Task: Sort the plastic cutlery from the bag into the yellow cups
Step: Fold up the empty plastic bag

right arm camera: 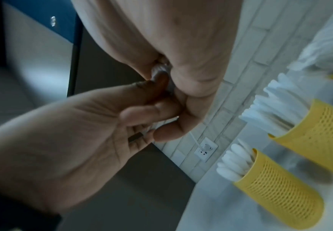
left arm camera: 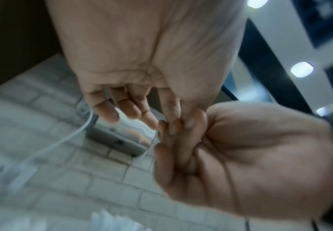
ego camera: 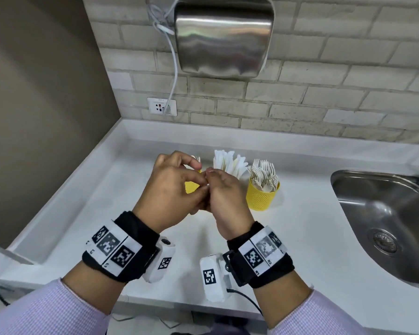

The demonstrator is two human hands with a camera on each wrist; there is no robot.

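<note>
I am holding my left hand (ego camera: 173, 187) and right hand (ego camera: 224, 197) fingertip to fingertip above the counter (ego camera: 305, 238); whether they pinch anything I cannot tell. Cutlery is standing sorted in the yellow cups (ego camera: 261, 194); no bag visible. I should check nothing remains. No readable writing

Even, soft light is filling the head view, glare streaking the steel dryer (ego camera: 224, 37); both wrist views are looking dim and motion-blurred, edges bending.

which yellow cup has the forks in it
The rightmost yellow cup, nearest the sink: tines stick up from it. The middle cup holds flat blades; the left one spoons.
</note>
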